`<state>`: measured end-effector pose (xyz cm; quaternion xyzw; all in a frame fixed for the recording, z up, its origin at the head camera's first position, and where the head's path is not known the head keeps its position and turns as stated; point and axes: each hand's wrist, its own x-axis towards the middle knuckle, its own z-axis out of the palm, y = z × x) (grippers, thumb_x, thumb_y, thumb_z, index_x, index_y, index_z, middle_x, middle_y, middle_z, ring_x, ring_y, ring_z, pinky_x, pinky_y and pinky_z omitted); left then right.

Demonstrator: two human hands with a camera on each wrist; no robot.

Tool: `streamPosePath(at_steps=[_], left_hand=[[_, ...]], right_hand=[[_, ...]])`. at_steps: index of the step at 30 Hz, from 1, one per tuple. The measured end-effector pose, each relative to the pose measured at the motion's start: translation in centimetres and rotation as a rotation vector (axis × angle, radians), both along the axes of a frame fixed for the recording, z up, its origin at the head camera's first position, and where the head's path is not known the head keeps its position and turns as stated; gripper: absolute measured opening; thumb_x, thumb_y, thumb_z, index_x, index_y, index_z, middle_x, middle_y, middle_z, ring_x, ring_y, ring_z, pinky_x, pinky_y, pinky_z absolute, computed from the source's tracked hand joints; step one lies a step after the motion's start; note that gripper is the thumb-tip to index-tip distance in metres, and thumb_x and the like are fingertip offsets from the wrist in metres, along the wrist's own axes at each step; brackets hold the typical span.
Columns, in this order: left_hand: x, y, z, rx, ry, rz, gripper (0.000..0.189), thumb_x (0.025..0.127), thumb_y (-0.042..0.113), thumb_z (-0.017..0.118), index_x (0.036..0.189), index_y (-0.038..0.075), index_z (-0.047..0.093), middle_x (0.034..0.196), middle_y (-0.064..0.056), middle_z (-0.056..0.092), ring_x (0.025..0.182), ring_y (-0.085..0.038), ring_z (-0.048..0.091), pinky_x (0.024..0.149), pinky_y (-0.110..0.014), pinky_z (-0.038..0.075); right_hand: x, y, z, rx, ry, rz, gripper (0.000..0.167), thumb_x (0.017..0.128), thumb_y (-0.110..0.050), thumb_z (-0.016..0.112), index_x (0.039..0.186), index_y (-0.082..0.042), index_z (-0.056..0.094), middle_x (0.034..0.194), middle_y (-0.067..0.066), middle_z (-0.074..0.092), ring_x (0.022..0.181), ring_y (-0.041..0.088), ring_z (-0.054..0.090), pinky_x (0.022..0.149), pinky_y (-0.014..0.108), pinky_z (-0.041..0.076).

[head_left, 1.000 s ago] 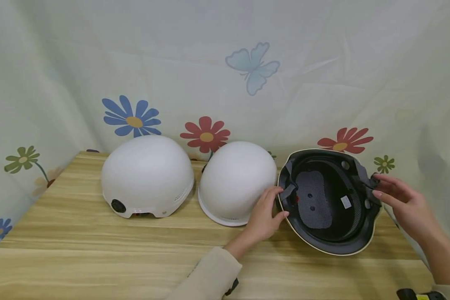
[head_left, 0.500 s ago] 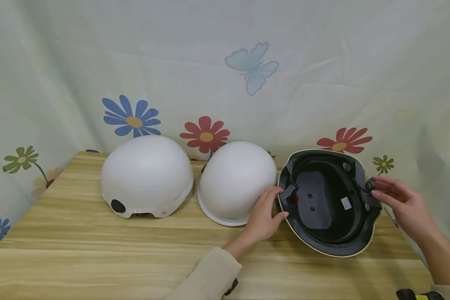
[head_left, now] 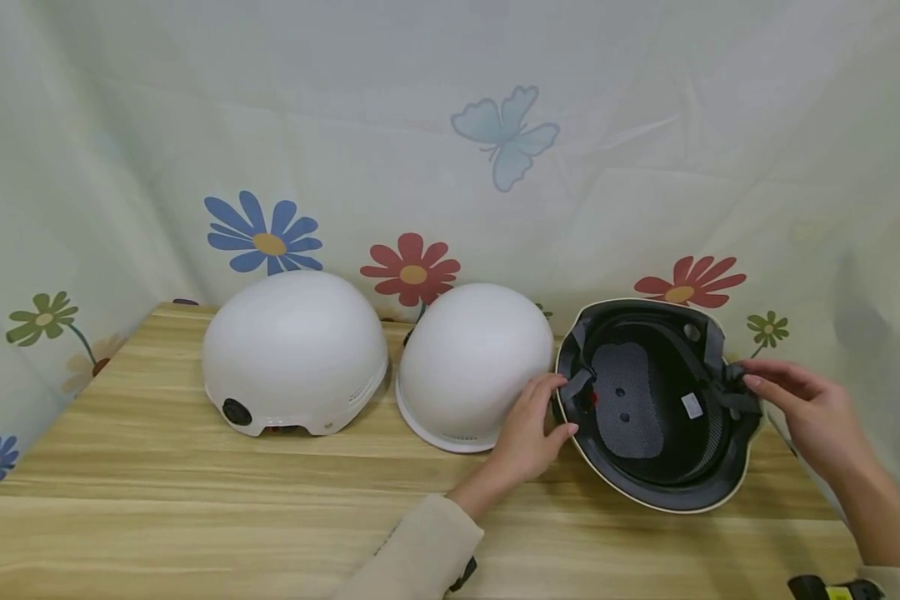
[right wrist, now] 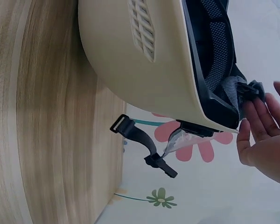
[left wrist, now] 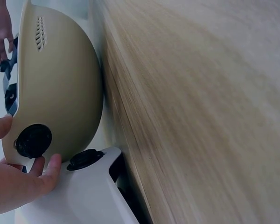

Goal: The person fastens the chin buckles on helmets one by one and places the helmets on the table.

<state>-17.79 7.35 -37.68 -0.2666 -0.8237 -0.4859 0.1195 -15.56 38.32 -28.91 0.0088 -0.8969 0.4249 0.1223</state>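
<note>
At the right of the head view, a beige helmet (head_left: 667, 500) stands with its black padded inside facing me. My left hand (head_left: 528, 433) grips its left rim. In the left wrist view, the thumb (left wrist: 1, 127) lies on the rim and fingertips (left wrist: 53, 163) are on the outer side below a black round cap (left wrist: 33, 141). My right hand (head_left: 817, 412) is at the opposite rim, touching a bunched dark chin strap (head_left: 735, 387). In the right wrist view, its fingers (right wrist: 263, 116) meet the strap while the thumb stands apart from it.
Two white helmets, a left one (head_left: 292, 350) and a middle one (head_left: 476, 367), sit dome up on the wooden table (head_left: 232, 517). The middle one is close beside my left hand. A flowered curtain (head_left: 607, 183) hangs behind. Another black strap (right wrist: 140, 135) dangles outside the beige helmet.
My right hand has brought the chin strap inward and slightly down, so more of it lies inside the helmet's rim. My left hand has stayed on the rim.
</note>
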Motion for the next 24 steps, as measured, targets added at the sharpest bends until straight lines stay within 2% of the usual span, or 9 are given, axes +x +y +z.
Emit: streamPosePath(at_steps=[2, 5, 7, 8, 9, 12, 15, 20, 24], left_hand=[[0.0, 0.0, 0.0, -0.001, -0.008, -0.001, 0.053, 0.084, 0.012, 0.066, 0.130, 0.002, 0.042, 0.134, -0.012, 0.041, 0.123, -0.023, 0.041, 0.101, -0.030, 0.033], [0.0, 0.0, 0.0, -0.005, -0.015, -0.003, 0.053, 0.084, 0.013, 0.066, 0.130, 0.002, 0.042, 0.134, -0.012, 0.041, 0.123, -0.023, 0.041, 0.101, -0.030, 0.033], [0.0, 0.0, 0.0, -0.006, -0.013, -0.001, 0.053, 0.084, 0.012, 0.066, 0.130, 0.002, 0.042, 0.133, -0.011, 0.042, 0.123, -0.023, 0.041, 0.101, -0.030, 0.033], [0.0, 0.0, 0.0, -0.006, -0.011, 0.001, 0.053, 0.084, 0.012, 0.066, 0.130, 0.002, 0.042, 0.133, -0.011, 0.042, 0.123, -0.023, 0.041, 0.101, -0.030, 0.033], [-0.1, 0.0, 0.0, -0.005, -0.010, 0.003, 0.053, 0.084, 0.012, 0.066, 0.130, 0.002, 0.042, 0.133, -0.011, 0.042, 0.123, -0.023, 0.041, 0.101, -0.030, 0.033], [-0.1, -0.1, 0.0, -0.004, -0.004, 0.007, 0.053, 0.083, 0.012, 0.067, 0.129, 0.002, 0.043, 0.133, -0.012, 0.042, 0.123, -0.023, 0.041, 0.101, -0.030, 0.032], [-0.1, -0.1, 0.0, -0.006, -0.002, 0.006, 0.053, 0.083, 0.012, 0.067, 0.129, 0.002, 0.043, 0.133, -0.012, 0.042, 0.122, -0.023, 0.041, 0.101, -0.030, 0.032], [0.0, 0.0, 0.0, -0.010, -0.003, 0.007, 0.052, 0.084, 0.014, 0.066, 0.129, 0.003, 0.043, 0.133, -0.011, 0.043, 0.122, -0.022, 0.042, 0.101, -0.030, 0.033], [0.1, 0.0, 0.2, -0.007, -0.014, 0.004, 0.052, 0.084, 0.014, 0.066, 0.129, 0.003, 0.043, 0.133, -0.011, 0.042, 0.122, -0.022, 0.041, 0.101, -0.030, 0.033]], right_hand=[[0.1, -0.2, 0.1, -0.138, 0.067, 0.028, 0.027, 0.092, -0.018, 0.055, 0.117, -0.008, 0.061, 0.100, -0.018, 0.057, 0.088, -0.004, 0.050, 0.072, 0.005, 0.036], [0.2, -0.6, 0.3, -0.398, 0.194, 0.139, 0.023, 0.090, -0.003, 0.054, 0.112, 0.001, 0.062, 0.100, -0.007, 0.061, 0.088, 0.004, 0.053, 0.077, 0.008, 0.040], [0.3, -0.7, 0.5, -0.510, 0.241, 0.220, 0.022, 0.089, 0.005, 0.052, 0.109, 0.008, 0.061, 0.101, 0.000, 0.062, 0.091, 0.009, 0.053, 0.079, 0.010, 0.041], [0.3, -0.8, 0.6, -0.516, 0.248, 0.242, 0.022, 0.088, 0.006, 0.052, 0.108, 0.010, 0.060, 0.102, 0.002, 0.061, 0.093, 0.010, 0.052, 0.079, 0.010, 0.042], [0.4, -0.8, 0.7, -0.467, 0.244, 0.246, 0.021, 0.089, 0.007, 0.051, 0.108, 0.011, 0.059, 0.104, 0.002, 0.060, 0.097, 0.010, 0.050, 0.081, 0.010, 0.041], [0.6, -1.0, 0.6, -0.182, 0.192, 0.194, 0.022, 0.091, 0.000, 0.052, 0.111, 0.008, 0.059, 0.108, -0.003, 0.056, 0.104, 0.007, 0.045, 0.079, 0.007, 0.038], [0.8, -1.4, 0.3, 0.062, 0.115, 0.177, 0.025, 0.092, -0.006, 0.054, 0.114, 0.004, 0.059, 0.111, -0.009, 0.053, 0.107, 0.002, 0.042, 0.077, 0.006, 0.038], [0.7, -2.3, -0.3, 0.164, 0.022, 0.277, 0.028, 0.091, -0.011, 0.057, 0.117, 0.000, 0.059, 0.111, -0.007, 0.056, 0.098, 0.000, 0.050, 0.072, 0.012, 0.045], [0.7, -2.6, -0.3, 0.127, 0.022, 0.292, 0.028, 0.090, -0.008, 0.057, 0.116, 0.002, 0.058, 0.108, -0.008, 0.061, 0.093, 0.002, 0.056, 0.072, 0.014, 0.047]])
